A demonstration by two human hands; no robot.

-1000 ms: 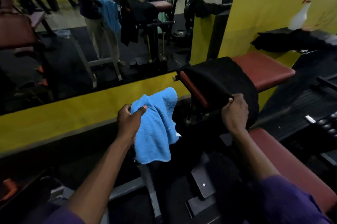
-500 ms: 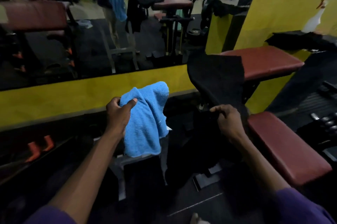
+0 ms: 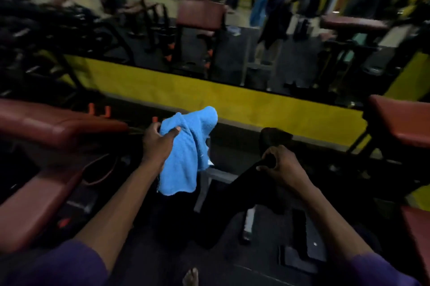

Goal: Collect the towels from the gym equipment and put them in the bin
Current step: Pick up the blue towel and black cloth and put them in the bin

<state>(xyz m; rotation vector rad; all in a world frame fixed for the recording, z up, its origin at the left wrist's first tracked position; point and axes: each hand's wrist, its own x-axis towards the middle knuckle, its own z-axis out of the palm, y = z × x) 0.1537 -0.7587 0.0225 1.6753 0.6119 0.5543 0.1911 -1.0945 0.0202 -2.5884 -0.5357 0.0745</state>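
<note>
at the very bottom edge a bare foot (image 3: 190, 276) shows on the dark floor (image 3: 144, 260), between two purple sleeves. the left hand (image 3: 158, 143) is closed on a bunched blue towel (image 3: 186, 153), thumb pressed across the cloth, and the towel hangs down from the grip, clear of everything around it. the right hand (image 3: 282, 164) is closed around a black towel (image 3: 235, 195), which rises in a short tuft above the fingers and trails down and to the left in front of a grey metal frame (image 3: 216, 181). a dark red padded bench (image 3: 53, 127) lies to the left of the hands, another red pad (image 3: 402, 120) to the right. beyond them a yellow ledge (image 3: 232, 97) runs under a wall mirror (image 3: 209, 29), blurred, where a reflected figure holds a blue cloth among more red benches.
</note>
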